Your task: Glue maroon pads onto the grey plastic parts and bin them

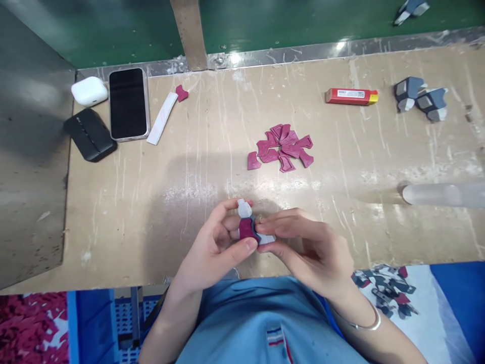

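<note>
Both hands meet near the front edge of the bench around a small plastic part [248, 228], grey and white with a dark red panel on it. My left hand [215, 245] grips it with the thumb on its lower side and fingers behind. From the other side, my right hand [310, 247] pinches the part's white end between thumb and fingers. A white knob sticks up at the part's top. Further back on the bench lies a loose pile of dark red plastic pieces [290, 146].
A phone [129, 103], white earbud case [90, 91], black box [91, 135] and white strip [162, 119] lie left. On the right are a red lighter [350, 96], grey-white parts [432, 103] and a translucent cylinder [443, 194]. Below the edge stands a blue crate [93, 323].
</note>
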{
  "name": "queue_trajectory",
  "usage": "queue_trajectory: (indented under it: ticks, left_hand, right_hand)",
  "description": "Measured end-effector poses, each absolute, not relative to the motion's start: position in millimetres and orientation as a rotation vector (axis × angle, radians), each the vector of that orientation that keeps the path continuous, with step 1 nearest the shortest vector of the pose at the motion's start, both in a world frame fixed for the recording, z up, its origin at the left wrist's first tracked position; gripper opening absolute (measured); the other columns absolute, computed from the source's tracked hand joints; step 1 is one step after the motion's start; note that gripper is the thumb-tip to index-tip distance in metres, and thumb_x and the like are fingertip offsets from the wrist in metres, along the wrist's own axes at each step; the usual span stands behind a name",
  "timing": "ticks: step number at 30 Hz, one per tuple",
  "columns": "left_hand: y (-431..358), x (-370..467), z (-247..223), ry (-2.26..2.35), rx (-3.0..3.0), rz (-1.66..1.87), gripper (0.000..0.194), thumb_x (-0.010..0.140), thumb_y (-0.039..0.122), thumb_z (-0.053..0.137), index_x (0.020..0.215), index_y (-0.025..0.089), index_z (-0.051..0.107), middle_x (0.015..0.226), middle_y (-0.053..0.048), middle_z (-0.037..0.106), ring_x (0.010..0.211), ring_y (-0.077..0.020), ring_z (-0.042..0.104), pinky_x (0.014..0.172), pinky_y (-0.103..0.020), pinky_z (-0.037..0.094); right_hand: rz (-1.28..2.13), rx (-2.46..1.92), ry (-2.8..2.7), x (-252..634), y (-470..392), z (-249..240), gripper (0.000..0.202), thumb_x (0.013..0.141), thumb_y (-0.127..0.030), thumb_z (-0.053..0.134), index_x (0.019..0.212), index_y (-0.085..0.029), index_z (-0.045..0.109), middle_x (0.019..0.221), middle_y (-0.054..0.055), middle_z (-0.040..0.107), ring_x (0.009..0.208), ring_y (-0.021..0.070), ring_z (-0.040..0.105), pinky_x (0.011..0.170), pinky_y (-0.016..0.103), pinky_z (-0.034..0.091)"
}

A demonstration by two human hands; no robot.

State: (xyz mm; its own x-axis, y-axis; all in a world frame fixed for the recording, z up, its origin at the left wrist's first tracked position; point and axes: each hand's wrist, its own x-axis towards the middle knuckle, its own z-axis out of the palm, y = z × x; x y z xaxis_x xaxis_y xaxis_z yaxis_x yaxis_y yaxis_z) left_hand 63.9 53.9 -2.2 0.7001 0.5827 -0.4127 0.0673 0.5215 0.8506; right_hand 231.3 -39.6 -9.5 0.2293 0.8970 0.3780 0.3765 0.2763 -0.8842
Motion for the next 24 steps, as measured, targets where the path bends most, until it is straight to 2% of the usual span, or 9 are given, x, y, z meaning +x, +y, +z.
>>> queue_trajectory:
  ticks: [4, 8, 11, 15, 18, 21, 24]
  left_hand:
    - [54, 66, -1, 0.739, 1.027, 0.357, 0.052, 0.082, 0.034, 0.089, 0.12, 0.026, 0.054, 0.086, 0.0, 0.076, 0.088, -0.0218, 0.081, 0.075, -0.029, 0.064]
    - [51, 67, 1, 0.734, 0.988, 0.395, 0.049, 0.08, 0.024, 0.088, 0.113, 0.026, 0.053, 0.086, 0.001, 0.077, 0.08, -0.0153, 0.078, 0.071, -0.022, 0.06]
    - [49, 68, 1, 0.692, 0.942, 0.405, 0.049, 0.083, 0.021, 0.087, 0.117, 0.026, 0.052, 0.083, 0.004, 0.077, 0.077, -0.0124, 0.077, 0.071, -0.019, 0.059]
    - [46, 66, 0, 0.638, 0.943, 0.436, 0.035, 0.09, 0.019, 0.081, 0.115, 0.026, 0.057, 0.091, 0.002, 0.082, 0.084, -0.0116, 0.079, 0.074, -0.016, 0.059]
    - [42, 63, -1, 0.688, 1.086, 0.548, 0.027, 0.093, 0.012, 0.075, 0.114, 0.027, 0.067, 0.105, 0.0, 0.083, 0.095, -0.0118, 0.08, 0.082, -0.018, 0.061]
    - [38, 60, 0, 0.756, 1.355, 0.648, 0.036, 0.092, 0.007, 0.073, 0.119, 0.031, 0.079, 0.118, 0.0, 0.08, 0.112, -0.0129, 0.077, 0.095, -0.019, 0.061]
    - [35, 58, 1, 0.731, 1.563, 0.669, 0.045, 0.091, 0.004, 0.073, 0.123, 0.034, 0.083, 0.114, 0.0, 0.077, 0.108, -0.0124, 0.076, 0.097, -0.019, 0.061]
  right_hand:
    - [0.493, -1.287, -1.416, 229, -40, -9, 0.03, 0.093, -0.007, 0.076, 0.115, -0.028, 0.074, 0.099, 0.004, 0.087, 0.09, 0.0257, 0.085, 0.077, 0.039, 0.074]
    - [0.454, -1.293, -1.463, 228, -42, -9, 0.027, 0.096, -0.008, 0.074, 0.113, -0.028, 0.074, 0.098, 0.003, 0.087, 0.09, 0.0251, 0.085, 0.076, 0.039, 0.075]
    - [0.439, -1.29, -1.423, 227, -44, -11, 0.027, 0.095, -0.007, 0.076, 0.111, -0.027, 0.071, 0.098, 0.004, 0.087, 0.091, 0.0249, 0.085, 0.077, 0.038, 0.075]
    - [0.372, -1.264, -1.309, 222, -48, -19, 0.035, 0.09, -0.004, 0.08, 0.113, -0.027, 0.069, 0.096, 0.005, 0.086, 0.095, 0.0259, 0.084, 0.081, 0.039, 0.074]
    - [0.419, -1.258, -1.208, 216, -50, -25, 0.039, 0.089, -0.008, 0.082, 0.118, -0.029, 0.068, 0.1, 0.004, 0.084, 0.101, 0.0259, 0.082, 0.088, 0.041, 0.072]
    - [0.543, -1.242, -1.04, 211, -51, -29, 0.05, 0.09, -0.014, 0.083, 0.132, -0.031, 0.062, 0.117, 0.007, 0.08, 0.109, 0.0246, 0.08, 0.092, 0.039, 0.07]
    - [0.659, -1.228, -0.956, 209, -52, -29, 0.053, 0.092, -0.012, 0.08, 0.136, -0.032, 0.058, 0.114, 0.003, 0.081, 0.101, 0.0193, 0.081, 0.087, 0.031, 0.069]
